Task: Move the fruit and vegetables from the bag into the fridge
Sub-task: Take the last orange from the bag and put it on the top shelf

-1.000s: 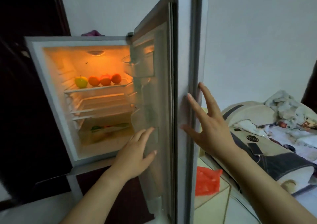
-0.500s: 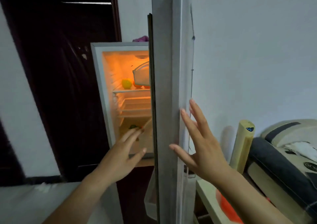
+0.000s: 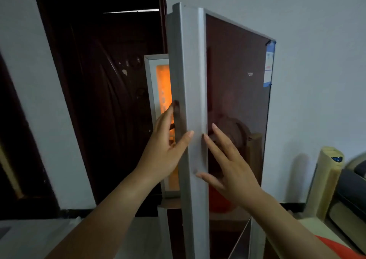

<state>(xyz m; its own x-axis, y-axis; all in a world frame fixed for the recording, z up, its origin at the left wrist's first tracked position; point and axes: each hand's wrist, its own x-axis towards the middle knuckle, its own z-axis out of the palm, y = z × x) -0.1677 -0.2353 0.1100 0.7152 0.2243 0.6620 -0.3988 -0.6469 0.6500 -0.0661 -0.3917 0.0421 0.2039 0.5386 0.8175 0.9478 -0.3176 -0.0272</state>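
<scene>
The door stands half-closed over the fridge — only a lit sliver shows, the fruit hidden behind it. Left hand at the door's edge, right hand on its front, fingers straight, no grip — flat palms suit pushing it closed.

A dark brown panelled door stands in the pale wall at the left, a black skirting strip runs along the wall's foot, and at the right a beige upright post with a small blue mark on top stands just beside a dark-and-beige padded piece.
</scene>
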